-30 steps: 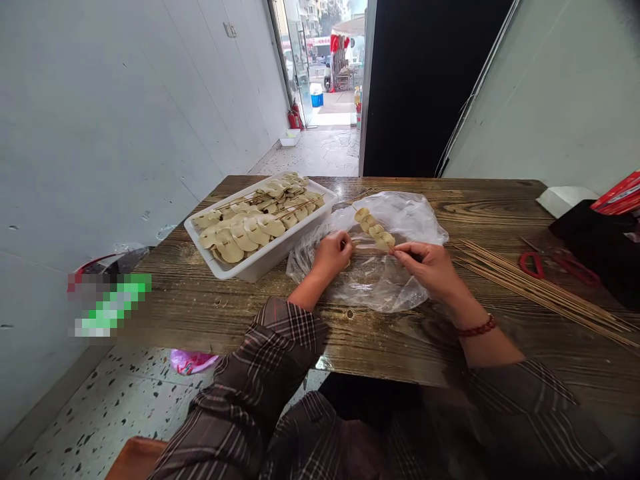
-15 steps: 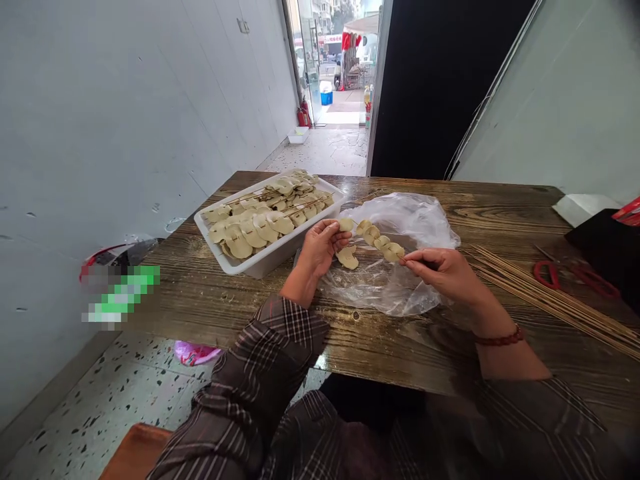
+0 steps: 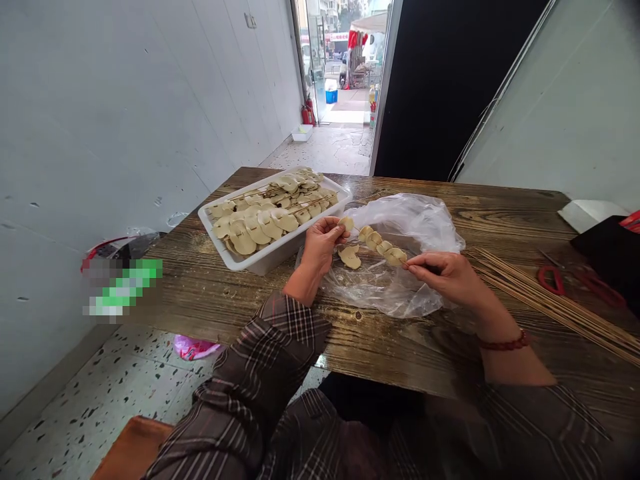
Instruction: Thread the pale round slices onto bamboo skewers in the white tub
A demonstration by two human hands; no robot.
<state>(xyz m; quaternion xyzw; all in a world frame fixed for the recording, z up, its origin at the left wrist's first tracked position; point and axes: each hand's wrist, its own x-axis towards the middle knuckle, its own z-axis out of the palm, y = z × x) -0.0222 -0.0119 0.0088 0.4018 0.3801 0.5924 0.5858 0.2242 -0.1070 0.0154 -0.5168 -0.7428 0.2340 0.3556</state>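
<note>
Between thumb and fingers, my left hand pinches a pale round slice at the far end of a thin skewer. My right hand grips the near end of that skewer, which carries several overlapping beige slices. What food the slices are, I cannot tell. Below them, a few loose slices lie on a clear plastic bag. Left of my hands, a white plastic tub is heaped with similar threaded slices.
A bundle of bare skewers lies at the right of the wooden table, near red-handled scissors. A black box stands at the right edge. Beyond the table, a glass door opens outside, with fire extinguishers beside it.
My left hand has shifted very slightly, and the slice it pinches now stands more upright at the skewer's end. The view has moved a little. My right hand keeps its hold.
</note>
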